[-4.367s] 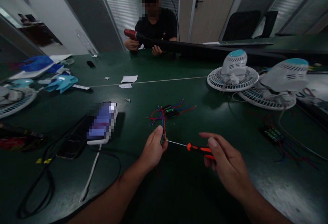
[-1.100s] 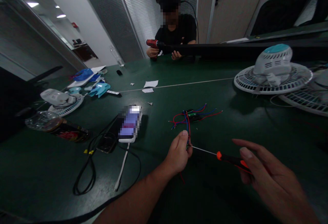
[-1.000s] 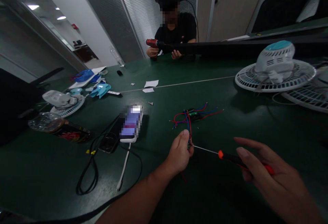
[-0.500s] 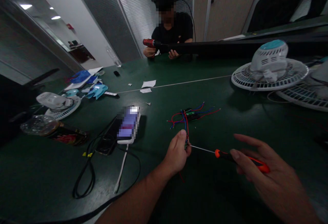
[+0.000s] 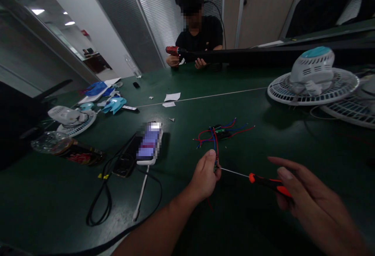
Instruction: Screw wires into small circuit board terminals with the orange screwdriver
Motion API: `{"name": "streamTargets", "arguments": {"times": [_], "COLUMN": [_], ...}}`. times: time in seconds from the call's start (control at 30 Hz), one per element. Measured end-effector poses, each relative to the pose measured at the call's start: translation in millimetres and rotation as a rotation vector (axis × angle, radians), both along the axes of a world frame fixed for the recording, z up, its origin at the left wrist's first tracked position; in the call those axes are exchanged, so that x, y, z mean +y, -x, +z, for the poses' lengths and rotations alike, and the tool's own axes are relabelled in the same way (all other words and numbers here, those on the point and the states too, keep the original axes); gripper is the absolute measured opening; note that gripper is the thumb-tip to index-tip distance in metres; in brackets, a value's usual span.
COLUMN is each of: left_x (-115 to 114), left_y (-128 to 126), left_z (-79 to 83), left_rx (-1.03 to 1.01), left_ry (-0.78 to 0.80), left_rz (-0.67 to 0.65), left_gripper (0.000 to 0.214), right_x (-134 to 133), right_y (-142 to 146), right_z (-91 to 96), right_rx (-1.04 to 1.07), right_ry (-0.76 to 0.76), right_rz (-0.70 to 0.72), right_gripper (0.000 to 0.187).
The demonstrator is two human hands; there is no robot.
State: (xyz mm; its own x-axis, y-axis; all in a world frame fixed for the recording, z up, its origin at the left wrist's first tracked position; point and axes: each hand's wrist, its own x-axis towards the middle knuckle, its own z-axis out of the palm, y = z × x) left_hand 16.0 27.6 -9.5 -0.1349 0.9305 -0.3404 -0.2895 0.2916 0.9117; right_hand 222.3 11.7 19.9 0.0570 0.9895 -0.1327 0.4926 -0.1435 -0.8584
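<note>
My left hand (image 5: 204, 176) pinches a small green circuit board (image 5: 216, 166), mostly hidden by the fingers. Red and blue wires (image 5: 215, 141) run up from it. An orange-and-black screwdriver (image 5: 265, 182) points left, its thin shaft reaching the board; whether the tip sits in a screw is too small to tell. Around the back of its handle is my right hand (image 5: 313, 199), thumb on top, index finger stretched out, other fingers partly hidden beneath. Just beyond my left hand, more green-and-black modules (image 5: 222, 132) with red and blue leads lie on the dark green table (image 5: 181, 228).
Left of my arm are a lit phone (image 5: 149, 144), a black device with cable (image 5: 124, 162) and a lying bottle (image 5: 79, 150). White fans (image 5: 313, 86) rest at right, a smaller fan (image 5: 72, 119) at left. Across the table, a person (image 5: 199, 33) holds a red drill (image 5: 172, 50) against a long black bar.
My right hand has slid back along the screwdriver handle and its grip has shifted. The whole view has drifted slightly, while my left hand keeps hold of the circuit board.
</note>
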Motion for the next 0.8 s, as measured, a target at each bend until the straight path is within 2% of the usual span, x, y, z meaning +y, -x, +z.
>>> {"name": "streamTargets", "arguments": {"times": [0.17, 0.37, 0.8], "left_x": [0, 0, -1], "left_y": [-1, 0, 1], "left_z": [-3.2, -2.7, -0.1], "left_rx": [-0.038, 0.006, -0.009], "left_ry": [0.016, -0.001, 0.018], "left_rz": [0.024, -0.011, 0.036], "left_gripper": [0.054, 0.054, 0.053], "right_x": [1, 0, -3], "right_y": [2, 3, 9], "right_z": [1.6, 2.8, 10.8], "right_rx": [-0.05, -0.04, 0.022], "right_ry": [-0.045, -0.098, -0.101], "right_rz": [0.038, 0.024, 0.051], "right_gripper": [0.061, 0.058, 0.053]}}
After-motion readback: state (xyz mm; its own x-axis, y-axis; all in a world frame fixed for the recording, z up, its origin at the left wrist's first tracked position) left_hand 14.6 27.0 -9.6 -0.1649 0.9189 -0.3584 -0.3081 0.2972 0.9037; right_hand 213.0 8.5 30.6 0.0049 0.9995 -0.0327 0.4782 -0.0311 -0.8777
